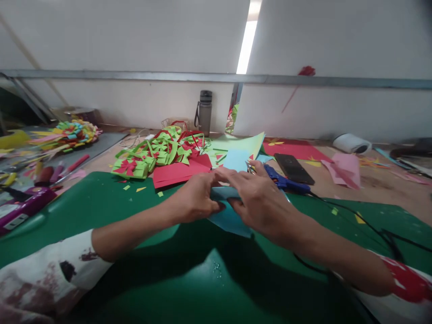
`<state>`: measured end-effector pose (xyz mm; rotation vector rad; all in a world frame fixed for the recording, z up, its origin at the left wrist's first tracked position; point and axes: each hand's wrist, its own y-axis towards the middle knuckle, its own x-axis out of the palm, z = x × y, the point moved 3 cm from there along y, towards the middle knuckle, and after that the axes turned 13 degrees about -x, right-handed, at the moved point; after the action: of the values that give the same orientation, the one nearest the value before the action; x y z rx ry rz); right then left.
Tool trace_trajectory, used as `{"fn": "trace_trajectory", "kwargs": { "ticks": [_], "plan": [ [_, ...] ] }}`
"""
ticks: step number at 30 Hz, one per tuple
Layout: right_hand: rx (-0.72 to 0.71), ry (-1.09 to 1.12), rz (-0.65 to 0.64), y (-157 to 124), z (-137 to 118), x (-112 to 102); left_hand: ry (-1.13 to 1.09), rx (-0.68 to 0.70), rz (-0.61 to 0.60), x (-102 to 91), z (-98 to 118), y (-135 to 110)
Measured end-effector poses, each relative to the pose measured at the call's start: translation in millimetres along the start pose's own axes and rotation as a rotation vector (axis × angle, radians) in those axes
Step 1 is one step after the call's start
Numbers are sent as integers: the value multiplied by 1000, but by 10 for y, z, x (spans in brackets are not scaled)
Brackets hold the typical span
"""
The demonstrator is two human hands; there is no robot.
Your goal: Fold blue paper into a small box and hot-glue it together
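Both hands grip one piece of light blue paper (232, 220) above the green mat (111, 198). My left hand (199, 193) pinches its left side, thumb below and fingers on top. From the right, my right hand (259, 198) holds the same paper, its fingers meeting those of the left along the upper edge. The paper looks folded or bent between the hands, and its lower part hangs toward me. Just behind the hands lie red paper pieces (178, 173) and a blue glue gun (283, 180), partly covered by my right hand.
Green paper bags with red bows (151, 155) are piled behind the mat. A grey bottle (204, 112) stands at the wall. A black phone (293, 168) lies right of centre, and a dark cable (351, 209) crosses the mat. At left lies a purple tool (27, 209).
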<state>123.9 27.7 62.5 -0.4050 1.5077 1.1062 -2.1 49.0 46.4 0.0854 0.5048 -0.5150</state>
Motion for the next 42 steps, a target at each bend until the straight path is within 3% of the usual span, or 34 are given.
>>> {"fn": "trace_trajectory", "kwargs": {
  "ticks": [4, 9, 13, 15, 20, 26, 35, 42],
  "plan": [
    [36, 125, 60, -9, 8, -149, -35, -143, 63, 22, -69, 23],
    [356, 528, 258, -178, 355, -240, -358, -307, 88, -76, -195, 25],
    [461, 1091, 146, -315, 483, 11, -580, -377, 47, -88, -299, 22],
    [479, 1241, 59, -350, 442, 118, -669, -419, 31, -64, -346, 24],
    [543, 1128, -27, -376, 341, 194, -698, -496, 7, -5, -427, 19],
    [529, 997, -51, -370, 349, 213, -557, -530, 29, -63, -453, 26],
    [498, 933, -140, -397, 297, 286, -372, -439, -5, -189, -337, 45],
    [549, 1076, -92, -381, 208, 266, -160, -526, 13, -194, -314, 38]
  ]
}}
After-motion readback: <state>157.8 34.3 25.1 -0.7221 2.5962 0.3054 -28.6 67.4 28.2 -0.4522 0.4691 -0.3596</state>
